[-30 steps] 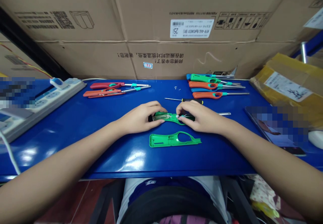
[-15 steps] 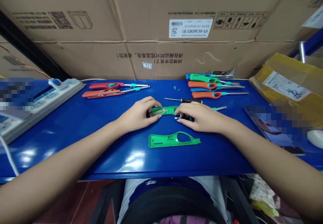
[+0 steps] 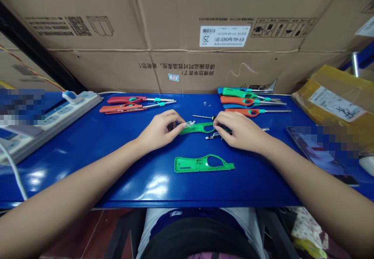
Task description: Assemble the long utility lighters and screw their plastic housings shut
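My left hand (image 3: pixel 165 129) pinches a clear plastic fuel tank (image 3: pixel 190 124) between thumb and fingertips, tilted over the left end of a green lighter shell half (image 3: pixel 200 128). My right hand (image 3: pixel 239 130) is closed at the shell's right end; its fingers hide part of the shell. Beneath that hand lies a small part with white wires (image 3: pixel 209 137), and a metal tube end (image 3: pixel 265 129) sticks out beyond it. Nearer me, a second green shell half (image 3: pixel 187 165) rests with its inner side up. Just behind the hands is a screwdriver (image 3: pixel 202 116), its handle mostly covered.
Two red-orange lighters (image 3: pixel 125 108) lie at the back left, several coloured lighters (image 3: pixel 242 112) at the back right. A power strip (image 3: pixel 58 117) runs along the left. On the right are a phone (image 3: pixel 320 154) and a yellow-taped box (image 3: pixel 330 95). Cardboard (image 3: pixel 175 37) stands behind.
The clear tank has come up out of the green shell in my left hand. My right hand has shifted right, baring the shell's loop and the white wires. The view has tilted slightly.
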`<state>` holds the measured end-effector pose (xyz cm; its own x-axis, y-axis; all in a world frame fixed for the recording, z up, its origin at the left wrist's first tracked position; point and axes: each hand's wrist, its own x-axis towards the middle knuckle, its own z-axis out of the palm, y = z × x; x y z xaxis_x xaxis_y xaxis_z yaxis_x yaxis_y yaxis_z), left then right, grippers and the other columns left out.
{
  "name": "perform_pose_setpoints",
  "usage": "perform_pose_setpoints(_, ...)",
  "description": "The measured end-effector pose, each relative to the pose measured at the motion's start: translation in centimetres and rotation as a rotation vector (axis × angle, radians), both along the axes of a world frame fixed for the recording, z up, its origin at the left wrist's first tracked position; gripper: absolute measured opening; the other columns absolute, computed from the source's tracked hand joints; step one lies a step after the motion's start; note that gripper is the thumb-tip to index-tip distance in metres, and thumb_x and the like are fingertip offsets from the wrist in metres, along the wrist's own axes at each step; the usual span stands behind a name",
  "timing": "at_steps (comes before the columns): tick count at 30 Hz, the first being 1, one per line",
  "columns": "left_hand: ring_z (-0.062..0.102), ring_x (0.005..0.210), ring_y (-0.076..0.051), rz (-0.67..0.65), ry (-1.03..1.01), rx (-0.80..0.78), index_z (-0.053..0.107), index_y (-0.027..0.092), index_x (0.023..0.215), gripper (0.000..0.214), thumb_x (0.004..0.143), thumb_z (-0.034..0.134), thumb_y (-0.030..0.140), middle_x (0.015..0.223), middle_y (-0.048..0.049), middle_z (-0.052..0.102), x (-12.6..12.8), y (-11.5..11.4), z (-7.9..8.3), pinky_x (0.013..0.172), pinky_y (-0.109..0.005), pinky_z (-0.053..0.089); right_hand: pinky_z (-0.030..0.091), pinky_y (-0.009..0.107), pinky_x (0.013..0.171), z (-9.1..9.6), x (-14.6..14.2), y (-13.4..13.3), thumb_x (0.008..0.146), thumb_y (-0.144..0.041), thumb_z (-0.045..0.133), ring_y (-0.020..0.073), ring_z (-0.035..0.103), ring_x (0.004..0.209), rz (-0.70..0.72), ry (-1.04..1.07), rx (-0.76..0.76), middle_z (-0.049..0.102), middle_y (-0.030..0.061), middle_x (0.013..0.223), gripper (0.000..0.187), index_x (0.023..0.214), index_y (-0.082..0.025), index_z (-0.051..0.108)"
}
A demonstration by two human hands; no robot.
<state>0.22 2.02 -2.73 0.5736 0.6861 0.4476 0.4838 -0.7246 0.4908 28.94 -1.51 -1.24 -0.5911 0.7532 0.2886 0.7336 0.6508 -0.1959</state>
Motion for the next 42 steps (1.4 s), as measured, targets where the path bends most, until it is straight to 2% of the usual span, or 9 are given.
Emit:
perform_pose_setpoints(2,0.062,0.075,-0.013,-0.076,-0.013,-0.020,0.073,0.015,0.094,0.018,0.097,0.063,0.030,0.092,-0.0051,0.067,0.0,-0.3,0.2,0.063,-0.023,0.049,0.044,0.035,0.080,-0.1,0.3,0.2,0.096,-0.018,0.047,0.0231,0.063,0.092,-0.034,0.033,0.011,0.068,0.0080,0.100,0.014,0.096,-0.020,0.061)
perform_pose_setpoints(7,0.064,0.095,-0.018,-0.304,0.089,-0.014,0.074,0.018,0.101,0.016,0.097,0.062,0.028,0.099,-0.0059,0.067,0.1,-0.5,0.4,0.090,-0.033,0.052,0.041,0.036,0.080,0.1,0.5,0.2,0.092,-0.014,0.046,0.0228,0.063,0.089,-0.019,-0.038,-0.025,0.070,0.0060,0.095,0.018,0.092,-0.020,0.063)
perform_pose_setpoints(12,0.061,0.103,-0.021,-0.284,0.137,0.011,0.071,0.020,0.115,0.023,0.094,0.063,0.026,0.109,-0.0081,0.066,-0.1,-0.3,0.3,0.095,-0.037,0.050,0.040,0.038,0.080,1.0,0.7,0.0,0.098,-0.028,0.046,0.0235,0.063,0.088,0.003,-0.104,-0.116,0.071,0.0071,0.096,0.022,0.095,-0.020,0.066)
perform_pose_setpoints(16,0.060,0.108,-0.023,-0.258,0.163,0.049,0.070,0.019,0.117,0.025,0.095,0.062,0.029,0.115,-0.0092,0.065,-0.2,-0.4,0.8,0.098,-0.039,0.049,0.044,0.038,0.084,1.6,2.0,0.4,0.084,-0.010,0.046,0.0228,0.061,0.091,0.051,-0.055,-0.149,0.069,0.0073,0.101,0.028,0.099,-0.020,0.067)
perform_pose_setpoints(19,0.060,0.112,-0.024,-0.280,0.222,0.065,0.071,0.021,0.118,0.026,0.096,0.061,0.031,0.121,-0.0094,0.066,-0.3,-0.4,0.8,0.102,-0.041,0.046,0.046,0.034,0.080,1.6,2.7,0.6,0.080,-0.006,0.048,0.0199,0.061,0.088,0.107,-0.030,-0.254,0.066,0.0069,0.105,0.032,0.099,-0.020,0.069)
perform_pose_setpoints(26,0.060,0.123,-0.026,-0.297,0.298,0.035,0.067,0.025,0.131,0.035,0.099,0.060,0.035,0.134,-0.0093,0.066,-0.5,0.1,0.3,0.107,-0.046,0.045,0.047,0.028,0.066,1.1,2.7,0.6,0.088,-0.018,0.058,0.0150,0.059,0.077,0.093,0.016,-0.389,0.064,0.0064,0.101,0.014,0.099,-0.019,0.068)
perform_pose_setpoints(30,0.061,0.123,-0.026,-0.292,0.288,0.049,0.067,0.025,0.131,0.035,0.099,0.060,0.035,0.134,-0.0092,0.066,-0.4,0.0,0.3,0.108,-0.046,0.045,0.045,0.029,0.068,1.0,2.5,0.6,0.094,-0.024,0.056,0.0160,0.058,0.078,0.097,0.003,-0.373,0.066,0.0057,0.094,0.011,0.092,-0.019,0.065)
perform_pose_setpoints(34,0.059,0.124,-0.026,-0.305,0.269,0.076,0.068,0.026,0.131,0.033,0.099,0.060,0.035,0.134,-0.0092,0.065,-0.3,-0.3,0.7,0.109,-0.045,0.043,0.038,0.028,0.061,1.3,2.2,0.4,0.098,-0.031,0.053,0.0145,0.052,0.066,0.013,-0.060,-0.335,0.062,0.0026,0.080,0.018,0.085,-0.019,0.059)
perform_pose_setpoints(42,0.062,0.109,-0.024,-0.417,0.249,0.072,0.072,0.024,0.115,0.033,0.091,0.071,0.047,0.118,-0.0077,0.069,0.2,-1.8,1.7,0.098,-0.037,0.044,0.035,0.029,0.062,1.0,1.1,0.0,0.092,-0.045,0.065,0.0161,0.055,0.072,-0.057,-0.068,-0.175,0.065,0.0022,0.086,0.023,0.091,-0.021,0.061)
